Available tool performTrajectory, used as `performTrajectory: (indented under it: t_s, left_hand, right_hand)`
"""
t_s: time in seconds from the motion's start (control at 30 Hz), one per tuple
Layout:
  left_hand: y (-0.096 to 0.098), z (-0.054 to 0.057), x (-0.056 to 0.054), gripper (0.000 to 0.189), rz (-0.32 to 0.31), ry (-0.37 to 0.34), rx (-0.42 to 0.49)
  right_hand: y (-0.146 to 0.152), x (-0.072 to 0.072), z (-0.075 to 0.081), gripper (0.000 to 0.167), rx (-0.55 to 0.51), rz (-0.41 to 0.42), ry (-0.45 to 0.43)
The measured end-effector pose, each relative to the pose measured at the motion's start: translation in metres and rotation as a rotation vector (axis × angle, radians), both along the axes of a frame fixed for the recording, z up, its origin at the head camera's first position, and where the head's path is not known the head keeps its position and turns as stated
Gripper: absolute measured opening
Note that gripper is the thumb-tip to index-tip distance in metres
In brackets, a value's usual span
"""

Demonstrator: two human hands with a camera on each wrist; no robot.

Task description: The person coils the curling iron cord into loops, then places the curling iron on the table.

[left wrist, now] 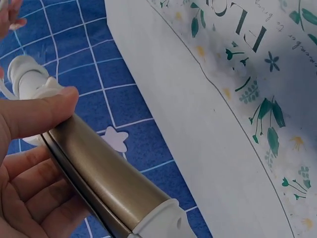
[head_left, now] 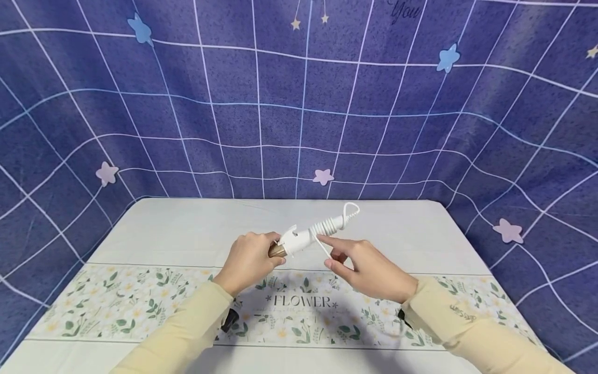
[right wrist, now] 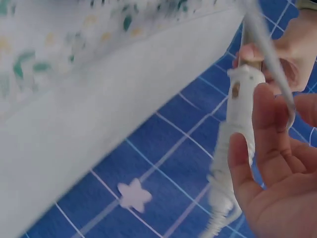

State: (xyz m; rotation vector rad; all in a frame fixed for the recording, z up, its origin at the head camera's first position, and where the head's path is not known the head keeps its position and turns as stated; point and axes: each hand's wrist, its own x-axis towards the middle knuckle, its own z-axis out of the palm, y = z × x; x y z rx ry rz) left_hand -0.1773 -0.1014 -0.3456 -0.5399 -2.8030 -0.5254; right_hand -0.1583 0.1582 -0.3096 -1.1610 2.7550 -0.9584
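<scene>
A white curling iron (head_left: 298,241) with a gold barrel (left wrist: 106,171) is held up above the table. My left hand (head_left: 249,259) grips it around the barrel near the handle, thumb on top and fingers underneath. White cord (head_left: 325,226) is coiled several times around the handle, and a small loop stands up at the handle's end. My right hand (head_left: 364,265) is beside the handle, its curled fingers holding a taut stretch of the cord (right wrist: 272,59). In the right wrist view the handle (right wrist: 241,101) lies behind those fingers and partly hidden.
Beneath the hands is a table with a white cloth (head_left: 187,228) and a floral band printed "FLOWER". A blue gridded curtain (head_left: 280,124) with star shapes surrounds its back and sides. Dark wrist bands (head_left: 230,319) show at the sleeves.
</scene>
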Motion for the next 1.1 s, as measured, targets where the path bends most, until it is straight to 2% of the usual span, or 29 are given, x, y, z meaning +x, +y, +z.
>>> performTrajectory:
  t_s: [0.17,0.3,0.43,0.6,0.7,0.97,1.1]
  left_hand:
    - [0.001,0.0,0.0,0.035,0.03,0.009,0.009]
    - [0.0,0.002,-0.001,0.041,0.048,0.011,0.036]
    - [-0.005,0.005,-0.004,0.039,0.066,0.029,0.054]
    - [-0.013,0.009,-0.007,0.036,0.065,0.026,0.07]
    - [-0.017,0.011,-0.008,0.033,0.071,0.012,0.088]
    - [-0.021,0.012,-0.008,0.026,0.057,-0.011,0.117]
    - [-0.021,0.011,-0.006,0.031,0.044,-0.041,0.143]
  right_hand:
    - [0.005,0.002,-0.008,0.039,-0.083,0.024,-0.222]
    - [0.008,0.003,-0.014,0.033,-0.161,0.076,-0.383]
    - [0.014,0.004,-0.02,0.033,-0.186,0.094,-0.447]
    - [0.022,0.001,-0.03,0.03,-0.16,0.074,-0.462]
    - [0.024,-0.004,-0.038,0.028,-0.118,0.071,-0.443]
    - [0.029,-0.025,-0.054,0.025,-0.03,0.045,-0.306]
    - [0.029,-0.034,-0.062,0.025,-0.01,0.03,-0.302]
